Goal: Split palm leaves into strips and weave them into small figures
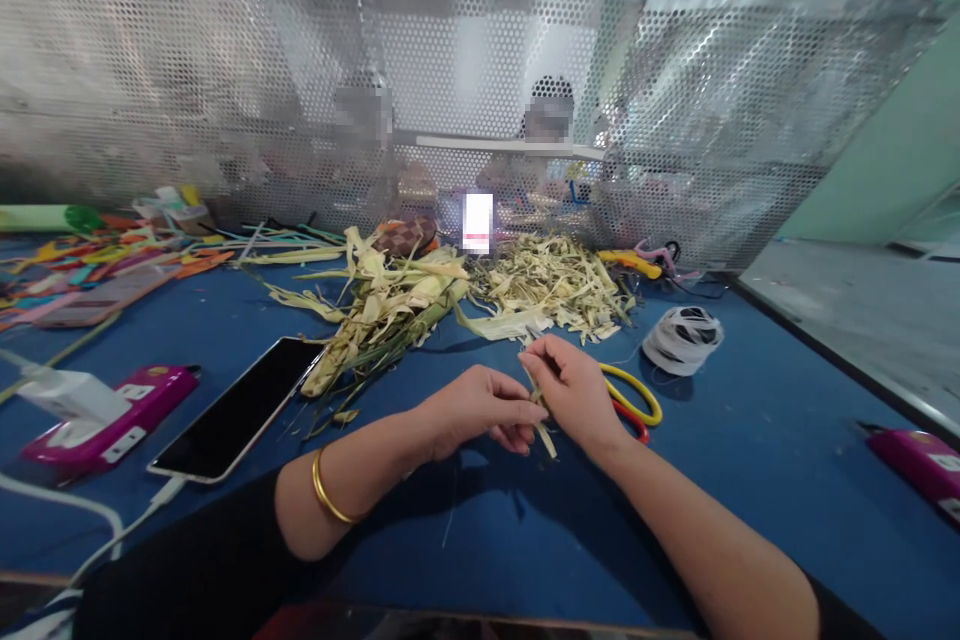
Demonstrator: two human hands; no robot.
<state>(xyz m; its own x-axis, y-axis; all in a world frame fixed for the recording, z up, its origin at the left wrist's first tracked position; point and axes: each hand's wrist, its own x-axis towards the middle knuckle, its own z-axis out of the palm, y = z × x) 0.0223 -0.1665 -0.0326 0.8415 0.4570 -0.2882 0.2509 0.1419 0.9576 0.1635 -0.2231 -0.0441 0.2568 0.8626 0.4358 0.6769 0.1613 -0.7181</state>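
My left hand (pixel 491 410), with a gold bangle behind its wrist, pinches a narrow pale strip of dried corn husk (pixel 548 442). The lower end of the strip pokes out below the fingertips. My right hand (pixel 574 388) is closed on the upper part of the same strip, close against the left fingers. Partly hidden behind the right hand lie scissors with yellow and red handles (pixel 643 398). A ball of white thread (pixel 682 340) sits to the right. Beyond the hands are whole corn husks (pixel 397 305) and a heap of cut husk pieces (pixel 559 285).
A phone (pixel 238 410) on a cable lies left, by a purple power strip (pixel 112 420) with a white plug. Coloured strips (pixel 97 260) cover the far left. A perforated metal screen (pixel 487 70) closes the back, with people behind. Another purple strip (pixel 926 465) is at right.
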